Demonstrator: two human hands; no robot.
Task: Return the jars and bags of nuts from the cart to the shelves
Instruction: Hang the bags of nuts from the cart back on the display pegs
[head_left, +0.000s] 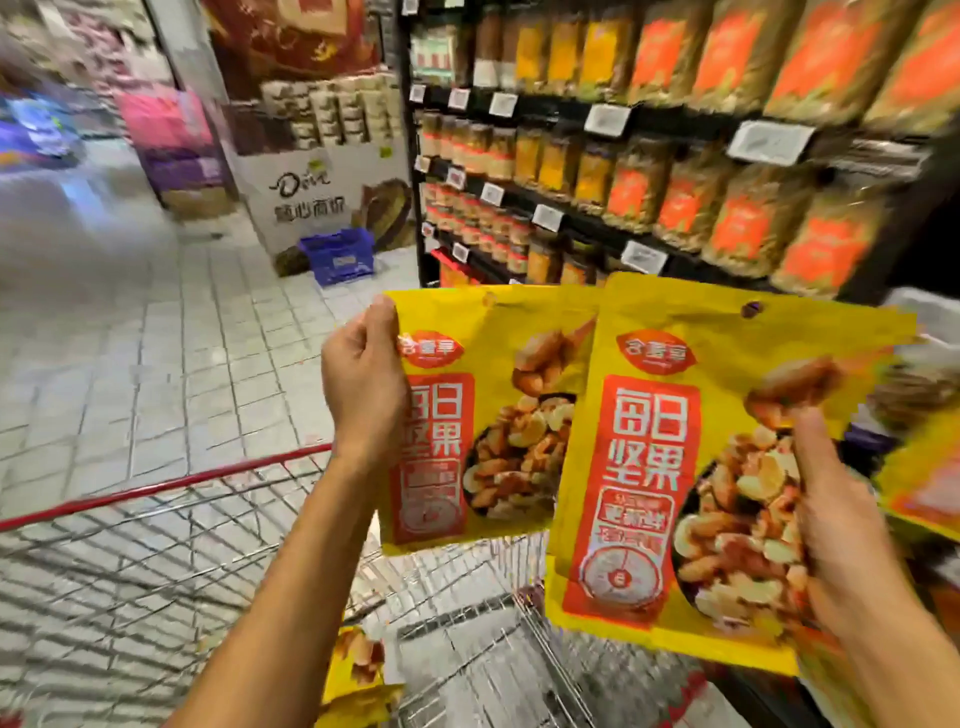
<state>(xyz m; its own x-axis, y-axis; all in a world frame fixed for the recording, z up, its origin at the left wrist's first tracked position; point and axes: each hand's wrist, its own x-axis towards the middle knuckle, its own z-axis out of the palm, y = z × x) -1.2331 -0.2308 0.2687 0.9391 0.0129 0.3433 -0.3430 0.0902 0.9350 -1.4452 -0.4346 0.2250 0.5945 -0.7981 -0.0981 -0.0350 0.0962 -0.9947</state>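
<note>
Tall black shelves (545, 111) on the right carry rows of hard, clear nut jars (737, 228) with orange labels; the wire cart (156, 488), red-rimmed, stands below, one yellow pouch (358, 670) lying low in it. Over the cart, two flat, glossy foil nut bags overlap: the left hand (363, 384) curls round the edge of the far bag (441, 441), while the right hand (841, 545) pinches the near bag (649, 467), thumb on its face, fingers hidden behind. Judgement: pouches are limp and slick, so keep them upright, find the blurred yellow stock (919, 483) at far right, and place one at a time, faces outward.
</note>
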